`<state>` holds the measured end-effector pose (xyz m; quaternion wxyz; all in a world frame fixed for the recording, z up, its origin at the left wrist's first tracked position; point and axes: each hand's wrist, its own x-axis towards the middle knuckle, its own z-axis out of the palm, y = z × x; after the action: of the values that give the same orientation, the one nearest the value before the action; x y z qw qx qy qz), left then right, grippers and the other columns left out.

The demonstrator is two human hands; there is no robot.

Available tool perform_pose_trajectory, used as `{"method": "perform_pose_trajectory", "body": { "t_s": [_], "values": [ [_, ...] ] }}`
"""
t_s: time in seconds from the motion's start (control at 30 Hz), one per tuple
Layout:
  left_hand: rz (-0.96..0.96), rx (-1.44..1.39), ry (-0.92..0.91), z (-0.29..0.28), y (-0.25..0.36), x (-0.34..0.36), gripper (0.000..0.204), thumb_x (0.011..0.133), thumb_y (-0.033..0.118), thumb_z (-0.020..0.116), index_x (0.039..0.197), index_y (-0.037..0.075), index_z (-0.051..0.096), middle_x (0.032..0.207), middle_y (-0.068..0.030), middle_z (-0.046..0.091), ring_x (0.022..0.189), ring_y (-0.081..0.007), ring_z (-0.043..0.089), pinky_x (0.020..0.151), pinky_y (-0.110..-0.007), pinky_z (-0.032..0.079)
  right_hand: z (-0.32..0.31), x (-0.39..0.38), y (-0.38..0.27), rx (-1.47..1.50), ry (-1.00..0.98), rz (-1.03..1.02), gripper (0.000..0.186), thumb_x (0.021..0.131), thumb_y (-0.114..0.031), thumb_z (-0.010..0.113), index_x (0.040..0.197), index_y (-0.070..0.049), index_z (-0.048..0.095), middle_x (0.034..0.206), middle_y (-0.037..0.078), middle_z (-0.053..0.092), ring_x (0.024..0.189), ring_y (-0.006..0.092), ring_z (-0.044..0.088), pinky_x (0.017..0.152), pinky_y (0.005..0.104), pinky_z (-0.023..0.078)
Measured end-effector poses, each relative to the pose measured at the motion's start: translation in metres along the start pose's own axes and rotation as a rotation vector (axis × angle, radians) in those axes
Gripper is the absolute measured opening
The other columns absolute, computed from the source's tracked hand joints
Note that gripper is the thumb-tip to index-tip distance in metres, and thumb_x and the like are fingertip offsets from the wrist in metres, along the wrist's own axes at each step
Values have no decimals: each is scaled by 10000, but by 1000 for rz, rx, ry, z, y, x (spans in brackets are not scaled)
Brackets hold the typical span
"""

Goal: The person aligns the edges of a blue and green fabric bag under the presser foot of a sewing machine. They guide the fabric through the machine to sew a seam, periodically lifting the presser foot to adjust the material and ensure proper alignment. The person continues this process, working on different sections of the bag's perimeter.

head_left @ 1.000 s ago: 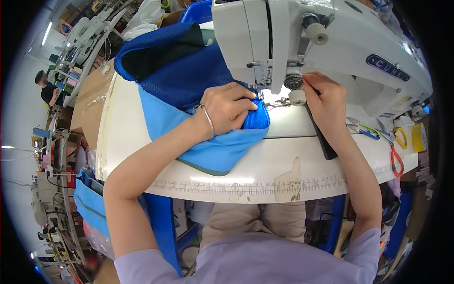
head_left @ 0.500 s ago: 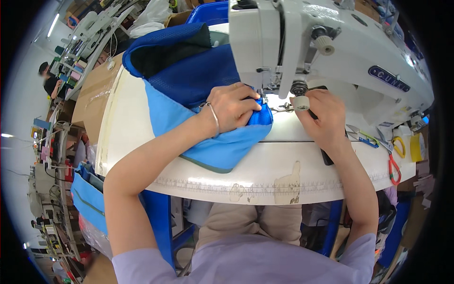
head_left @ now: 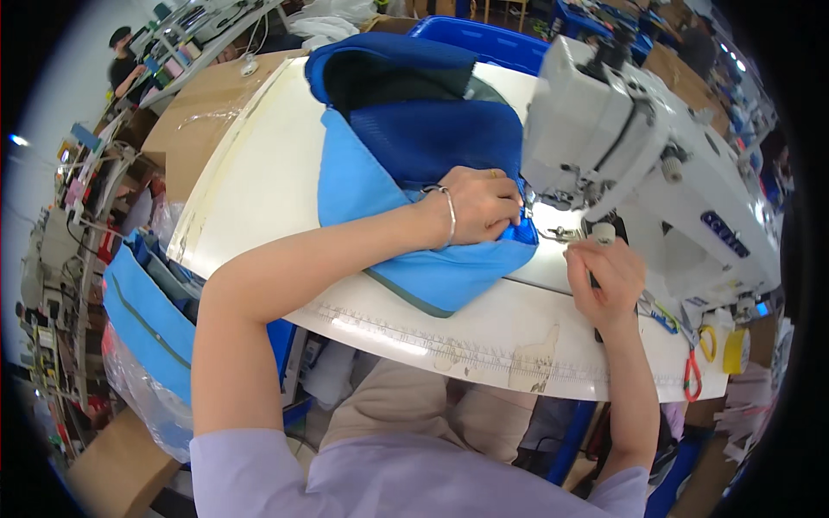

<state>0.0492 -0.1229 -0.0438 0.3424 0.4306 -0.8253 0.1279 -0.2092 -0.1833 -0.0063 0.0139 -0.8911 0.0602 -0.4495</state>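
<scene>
A blue sewn fabric piece [head_left: 380, 186], looking like a bag panel with light blue outside, dark blue mesh and dark lining, lies on the white sewing table [head_left: 250, 181]. At its right corner my left hand [head_left: 477, 205] is closed, fingers bunched on the bright blue edge beside the needle area of the white sewing machine [head_left: 665, 147]. My right hand [head_left: 607, 281] is raised just below the machine's round white knob [head_left: 604, 233], fingers curled. Something dark shows by its fingers; whether it is held is hidden.
Small snips [head_left: 663, 318] and red-handled scissors [head_left: 692, 375] lie right of my right hand, near a yellow tape roll [head_left: 736, 351]. A blue bin [head_left: 484, 43] stands behind the table. Another light blue piece [head_left: 151, 311] hangs at the left. A person [head_left: 123, 65] is at far left.
The whole view has shifted and tilted, moving table and machine in the picture. My right hand has come slightly away from the knob, toward me. My left hand stays on the fabric edge.
</scene>
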Motion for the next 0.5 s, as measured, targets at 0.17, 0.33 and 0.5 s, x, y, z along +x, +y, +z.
{"method": "perform_pose_trajectory", "body": {
  "t_s": [0.17,0.33,0.5],
  "values": [
    [-22,-138,-34,-21,-2,-20,164,727,21,707,838,134,746,1044,-24,755,924,-220,720,706,-356,606,0,-3,-1,31,-5,-61,179,703,54,766,818,-57,687,776,59,715,630,223,653,568,322,486],
    [-47,-354,-131,-81,19,-78,196,688,-22,651,820,80,753,1063,-92,774,936,-293,733,786,-383,605,-2,-3,-2,31,-7,-95,181,705,53,760,828,-55,682,783,65,708,650,233,670,587,329,514],
    [-173,-492,-140,-122,71,-109,169,614,28,588,702,74,724,997,-95,790,889,-278,736,772,-364,590,-4,-1,-4,5,23,-128,191,708,54,759,834,-54,665,790,70,705,667,260,677,622,359,548]
  ]
}}
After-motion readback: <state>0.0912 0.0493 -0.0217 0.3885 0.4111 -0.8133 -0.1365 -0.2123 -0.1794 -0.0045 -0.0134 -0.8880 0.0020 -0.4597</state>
